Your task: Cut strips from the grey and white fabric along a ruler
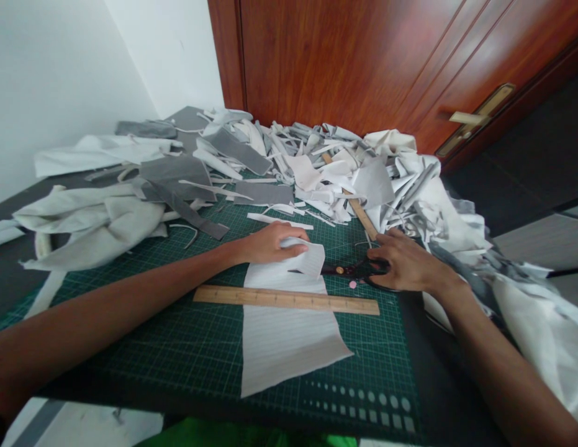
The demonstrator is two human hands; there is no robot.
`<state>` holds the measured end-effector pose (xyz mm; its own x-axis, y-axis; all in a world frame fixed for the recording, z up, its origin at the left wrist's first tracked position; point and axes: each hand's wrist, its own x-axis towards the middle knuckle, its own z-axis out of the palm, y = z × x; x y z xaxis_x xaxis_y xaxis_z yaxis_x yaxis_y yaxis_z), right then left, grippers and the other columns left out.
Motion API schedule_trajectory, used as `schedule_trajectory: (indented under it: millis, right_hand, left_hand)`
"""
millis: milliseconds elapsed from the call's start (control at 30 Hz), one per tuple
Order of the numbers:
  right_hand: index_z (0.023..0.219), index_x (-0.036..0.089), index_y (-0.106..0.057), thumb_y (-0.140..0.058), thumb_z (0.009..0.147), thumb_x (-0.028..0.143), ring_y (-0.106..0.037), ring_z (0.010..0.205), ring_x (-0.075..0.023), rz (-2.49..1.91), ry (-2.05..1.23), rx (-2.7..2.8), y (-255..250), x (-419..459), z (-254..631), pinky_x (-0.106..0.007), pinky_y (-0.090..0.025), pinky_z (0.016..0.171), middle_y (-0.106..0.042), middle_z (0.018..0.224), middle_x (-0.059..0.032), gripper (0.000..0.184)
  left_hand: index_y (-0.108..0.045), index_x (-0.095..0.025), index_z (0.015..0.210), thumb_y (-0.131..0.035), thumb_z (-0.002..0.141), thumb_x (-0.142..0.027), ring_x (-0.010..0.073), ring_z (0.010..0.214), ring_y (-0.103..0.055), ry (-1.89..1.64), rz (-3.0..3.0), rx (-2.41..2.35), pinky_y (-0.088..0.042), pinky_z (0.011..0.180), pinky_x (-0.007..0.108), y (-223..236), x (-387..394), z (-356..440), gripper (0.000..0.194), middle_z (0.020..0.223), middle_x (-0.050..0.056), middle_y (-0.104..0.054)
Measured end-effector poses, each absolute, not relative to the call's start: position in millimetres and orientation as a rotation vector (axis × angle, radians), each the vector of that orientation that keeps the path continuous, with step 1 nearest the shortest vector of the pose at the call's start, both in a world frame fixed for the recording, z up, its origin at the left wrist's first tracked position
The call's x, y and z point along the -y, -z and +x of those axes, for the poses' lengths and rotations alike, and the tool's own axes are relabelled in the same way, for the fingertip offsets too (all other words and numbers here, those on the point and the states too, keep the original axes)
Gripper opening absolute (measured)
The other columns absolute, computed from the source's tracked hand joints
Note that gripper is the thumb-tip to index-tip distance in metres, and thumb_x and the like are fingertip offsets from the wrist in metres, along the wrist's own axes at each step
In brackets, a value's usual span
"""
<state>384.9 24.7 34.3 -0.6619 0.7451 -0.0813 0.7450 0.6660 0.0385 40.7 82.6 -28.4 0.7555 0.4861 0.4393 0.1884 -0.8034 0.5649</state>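
Observation:
A white ribbed fabric strip (282, 338) lies on the green cutting mat (177, 347), running from the near edge up to the mat's middle. My left hand (270, 243) is closed on the strip's far end, which is folded up under the fingers. My right hand (403, 261) rests on dark-handled scissors (358, 271), fingers round the handles; the blades point left toward the strip's far edge. A wooden ruler (286, 299) lies across the strip, just nearer to me than both hands.
A heap of white and grey fabric scraps (316, 161) covers the far and right side of the table, with a second wooden ruler (358, 208) half buried in it. Larger white cloth (88, 223) lies at left. A brown door (363, 62) stands behind.

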Motion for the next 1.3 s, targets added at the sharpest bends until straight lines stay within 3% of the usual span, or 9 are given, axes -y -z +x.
schedule_trajectory:
  millis: [700,1300]
  right_hand:
    - [0.076,0.022,-0.068,-0.076,0.084,0.039,-0.055,0.082,-0.0258,1.202,0.078,-2.781,-32.5,-22.9,369.1,-0.039,-0.035,0.08,-0.064,0.083,-0.0077,0.02]
    - [0.086,0.023,-0.062,-0.071,0.089,0.044,-0.058,0.091,-0.0291,1.265,0.169,-2.747,-38.1,-20.2,331.9,-0.045,-0.039,0.09,-0.068,0.085,-0.0072,0.022]
  left_hand:
    - [-0.075,-0.017,0.104,-0.06,0.103,-0.039,0.0181,0.087,-0.073,-0.817,2.382,-0.517,-0.053,0.084,0.03,29.3,-84.1,38.4,0.027,0.098,0.008,-0.081]
    - [-0.073,-0.016,0.106,-0.057,0.105,-0.035,0.0171,0.08,-0.072,-0.857,2.392,-0.422,-0.05,0.079,0.028,28.7,-85.9,37.3,0.025,0.097,0.008,-0.08]
